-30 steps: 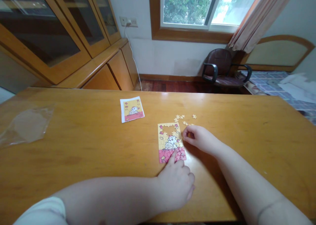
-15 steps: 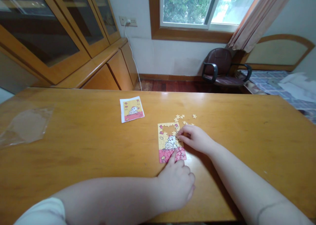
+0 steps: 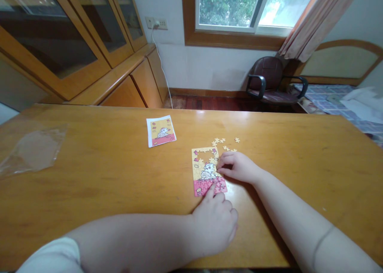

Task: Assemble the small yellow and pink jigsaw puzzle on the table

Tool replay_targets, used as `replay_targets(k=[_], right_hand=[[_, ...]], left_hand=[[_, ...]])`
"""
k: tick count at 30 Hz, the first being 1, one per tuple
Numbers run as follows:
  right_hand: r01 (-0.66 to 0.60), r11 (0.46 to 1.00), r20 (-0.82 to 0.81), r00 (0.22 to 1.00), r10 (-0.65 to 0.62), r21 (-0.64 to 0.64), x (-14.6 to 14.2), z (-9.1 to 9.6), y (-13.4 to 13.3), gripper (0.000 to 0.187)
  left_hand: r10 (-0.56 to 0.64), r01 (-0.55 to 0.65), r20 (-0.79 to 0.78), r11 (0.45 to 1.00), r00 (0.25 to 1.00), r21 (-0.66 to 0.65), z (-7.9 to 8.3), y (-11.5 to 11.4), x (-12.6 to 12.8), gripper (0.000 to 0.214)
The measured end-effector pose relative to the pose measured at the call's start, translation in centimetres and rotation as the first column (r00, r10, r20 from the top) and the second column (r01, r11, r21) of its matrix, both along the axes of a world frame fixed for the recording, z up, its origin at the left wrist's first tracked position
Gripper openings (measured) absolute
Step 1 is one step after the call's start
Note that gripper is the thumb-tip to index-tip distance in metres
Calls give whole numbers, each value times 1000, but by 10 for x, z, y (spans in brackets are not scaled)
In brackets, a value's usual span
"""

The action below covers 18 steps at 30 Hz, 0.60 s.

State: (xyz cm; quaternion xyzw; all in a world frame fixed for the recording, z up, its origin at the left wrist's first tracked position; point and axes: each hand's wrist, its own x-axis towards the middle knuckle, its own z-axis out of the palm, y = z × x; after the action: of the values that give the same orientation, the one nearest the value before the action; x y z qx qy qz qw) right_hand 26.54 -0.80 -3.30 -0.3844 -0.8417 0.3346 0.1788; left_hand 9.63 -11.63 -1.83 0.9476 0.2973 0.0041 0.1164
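A small yellow and pink jigsaw puzzle [image 3: 206, 171] lies partly assembled on the wooden table [image 3: 104, 173]. My left hand [image 3: 216, 222] rests below it, fingers curled, with the forefinger pressing on the puzzle's pink bottom edge. My right hand [image 3: 237, 167] lies at the puzzle's right edge, fingers pinched together against the yellow part; whether a piece is in them is hidden. Several loose pale pieces [image 3: 224, 142] lie just beyond the puzzle.
A small reference picture card [image 3: 160, 130] lies further back on the left. A clear plastic bag [image 3: 31, 149] sits at the table's far left. Behind the table stand wooden cabinets [image 3: 74, 45], a dark office chair [image 3: 269, 83] and a window.
My right hand has moved left from beside the puzzle onto its right edge. My left hand has stayed with its forefinger on the pink bottom edge.
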Motion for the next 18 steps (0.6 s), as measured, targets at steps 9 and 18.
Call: replay_targets(k=[9,18], right_hand=[[-50,990,39,998,46,135,3,8,0,34],[-96,975,89,993,80,201,-1,8,-1,30]], left_hand=[[274,-276,33,956,961,98,-13,-4,1,62],[270,-268,-50,963,962,43,-16,-5,3,70]])
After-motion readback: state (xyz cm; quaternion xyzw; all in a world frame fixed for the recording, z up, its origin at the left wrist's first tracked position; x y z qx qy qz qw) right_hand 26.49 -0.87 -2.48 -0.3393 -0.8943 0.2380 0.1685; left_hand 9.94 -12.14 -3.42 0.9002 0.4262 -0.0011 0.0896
